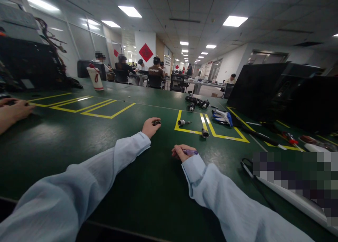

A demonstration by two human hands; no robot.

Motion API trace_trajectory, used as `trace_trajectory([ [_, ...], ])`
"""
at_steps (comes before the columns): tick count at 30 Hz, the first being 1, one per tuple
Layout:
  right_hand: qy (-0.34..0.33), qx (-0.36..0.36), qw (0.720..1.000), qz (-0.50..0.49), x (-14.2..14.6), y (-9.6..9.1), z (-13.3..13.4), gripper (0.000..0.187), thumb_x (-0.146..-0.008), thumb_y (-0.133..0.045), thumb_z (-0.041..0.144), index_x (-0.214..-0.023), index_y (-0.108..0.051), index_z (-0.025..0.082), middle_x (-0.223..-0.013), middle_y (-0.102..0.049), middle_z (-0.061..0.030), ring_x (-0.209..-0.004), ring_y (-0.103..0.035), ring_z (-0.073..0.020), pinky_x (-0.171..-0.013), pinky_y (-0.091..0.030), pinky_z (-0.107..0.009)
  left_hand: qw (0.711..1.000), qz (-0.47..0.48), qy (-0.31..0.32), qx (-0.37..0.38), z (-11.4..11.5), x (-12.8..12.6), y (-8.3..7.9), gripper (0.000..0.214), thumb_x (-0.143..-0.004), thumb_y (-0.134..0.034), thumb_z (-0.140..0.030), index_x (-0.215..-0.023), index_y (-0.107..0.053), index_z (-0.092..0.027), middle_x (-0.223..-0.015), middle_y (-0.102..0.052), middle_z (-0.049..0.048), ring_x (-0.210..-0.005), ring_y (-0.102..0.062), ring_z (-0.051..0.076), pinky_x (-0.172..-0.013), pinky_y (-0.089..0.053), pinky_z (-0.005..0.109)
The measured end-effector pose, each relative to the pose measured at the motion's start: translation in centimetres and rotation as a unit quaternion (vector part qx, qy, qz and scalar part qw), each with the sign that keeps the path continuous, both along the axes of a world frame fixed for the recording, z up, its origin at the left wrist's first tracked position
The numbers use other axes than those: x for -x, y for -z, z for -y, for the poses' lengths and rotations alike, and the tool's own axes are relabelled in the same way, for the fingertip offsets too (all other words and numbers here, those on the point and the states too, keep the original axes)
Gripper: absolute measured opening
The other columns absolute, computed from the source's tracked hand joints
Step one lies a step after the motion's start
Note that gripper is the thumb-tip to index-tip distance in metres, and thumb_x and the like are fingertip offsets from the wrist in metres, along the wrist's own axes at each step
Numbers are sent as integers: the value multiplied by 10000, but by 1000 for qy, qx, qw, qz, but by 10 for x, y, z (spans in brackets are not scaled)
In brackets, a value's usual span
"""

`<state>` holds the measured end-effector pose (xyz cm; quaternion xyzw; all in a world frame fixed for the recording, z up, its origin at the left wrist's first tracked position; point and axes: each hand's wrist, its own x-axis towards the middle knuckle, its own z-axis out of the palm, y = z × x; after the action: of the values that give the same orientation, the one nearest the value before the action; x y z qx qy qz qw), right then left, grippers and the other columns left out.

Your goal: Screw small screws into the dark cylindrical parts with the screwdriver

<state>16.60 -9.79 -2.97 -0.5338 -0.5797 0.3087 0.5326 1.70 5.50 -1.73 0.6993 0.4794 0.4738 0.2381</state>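
Observation:
My left hand [150,128] is closed round a small dark cylindrical part with a metal rim [157,122], just above the green table. Lower and to the right, my right hand [180,152] grips a purple-handled screwdriver [190,152]; its shaft is hidden by the fingers. Beyond the right hand, a metal cylinder part with a thin stem [181,122] lies inside a yellow taped box. A second metal cylinder part [205,132] sits on the tape line, its open end facing me.
Several black-and-metal parts [194,103] lie farther back, near a blue-white glove [222,118]. A red screwdriver [289,137] is at the right. A paper cup [95,78] stands back left. Another person's hands [16,111] are at the left edge. Dark monitors flank the table [132,203].

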Motion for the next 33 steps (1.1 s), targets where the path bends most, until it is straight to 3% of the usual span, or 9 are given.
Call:
trace_trajectory([
  [5, -11, 29, 999, -37, 0, 8, -11, 410, -710, -485, 524, -623, -637, 154, -518, -616, -33, -443, -532, -108, -438, -426, -222, 994, -102, -18, -39, -40, -4, -5, 378, -565, -590, -59, -937, -629, -115, -1007, -612, 101, -978, -540, 249, -903, -400, 342],
  [12, -26, 20, 999, -1, -4, 13, -13, 376, -728, -477, 482, -622, -648, 164, -525, -623, -35, -459, -536, -110, -458, -418, -228, 976, -209, 3, -63, -59, -19, -7, 411, -642, -587, -105, -1051, -592, -152, -1089, -593, 101, -1036, -515, 245, -936, -358, 338],
  [16, -27, 18, 999, 20, -4, 11, -12, 364, -737, -470, 461, -629, -646, 160, -536, -629, -40, -475, -546, -117, -471, -420, -238, 966, -248, 17, -67, -62, -21, -5, 516, -685, -569, -135, -1193, -480, -159, -1205, -528, 102, -1119, -462, 235, -962, -325, 334],
  [26, -28, 17, 999, 19, -4, 6, -8, 351, -727, -471, 452, -615, -635, 163, -537, -616, -42, -488, -542, -127, -487, -430, -257, 949, -305, 12, -78, -60, -24, -3, 442, -733, -528, -139, -1173, -482, -130, -1218, -496, 126, -1128, -434, 235, -957, -316, 333],
  [30, -54, 32, 998, -31, -7, 2, -6, 333, -693, -528, 456, -611, -640, 153, -540, -615, -40, -487, -537, -119, -480, -420, -245, 945, -314, -16, -86, -52, -25, -7, 362, -721, -550, -154, -1080, -541, -112, -1098, -522, 161, -1047, -456, 286, -888, -357, 396],
  [33, -99, 81, 983, -131, -10, -5, -3, 338, -629, -602, 485, -622, -657, 152, -546, -630, -33, -496, -553, -118, -507, -430, -248, 943, -317, -21, -99, -40, -25, -11, 289, -682, -600, -165, -965, -570, -113, -1030, -522, 150, -1022, -447, 294, -875, -353, 415],
])
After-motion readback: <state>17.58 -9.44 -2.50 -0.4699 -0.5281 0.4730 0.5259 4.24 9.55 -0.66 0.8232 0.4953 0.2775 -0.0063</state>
